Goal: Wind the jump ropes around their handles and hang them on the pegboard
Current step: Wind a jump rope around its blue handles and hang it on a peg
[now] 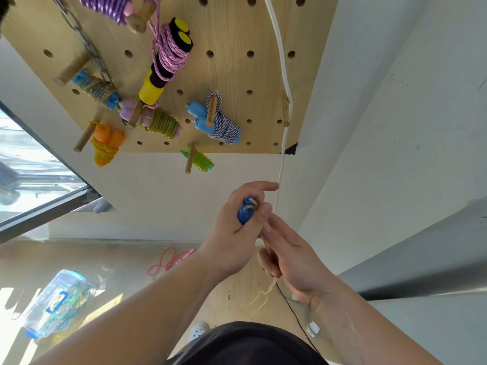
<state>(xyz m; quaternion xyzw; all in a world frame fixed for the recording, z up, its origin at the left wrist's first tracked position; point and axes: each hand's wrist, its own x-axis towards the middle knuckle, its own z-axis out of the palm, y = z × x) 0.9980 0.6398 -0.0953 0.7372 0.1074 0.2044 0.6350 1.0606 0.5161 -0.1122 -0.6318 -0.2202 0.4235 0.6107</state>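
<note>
Two hands: left hand (234, 233) curled round the blue handle (246, 212), forefinger stretched out; right hand (290, 256) closed on the tan rope (268, 250), touching the left
Rope's place: held up before the wall, below the pegboard (237, 75), its loose tail dropping toward the floor
Handling: judged light and limp, a fibrous cord likely to grip itself; the handle looks like hard, smooth plastic (slack turns may slide off it)
Where to hold: handle pinned in one fist, the other hand feeding cord taut, close to the wrap
Hidden: most of the handle sits inside the palm; a second handle and the count of turns cannot be told; the tail is blurred; the pink rope (164, 263) on the floor is partly behind the left wrist
</note>
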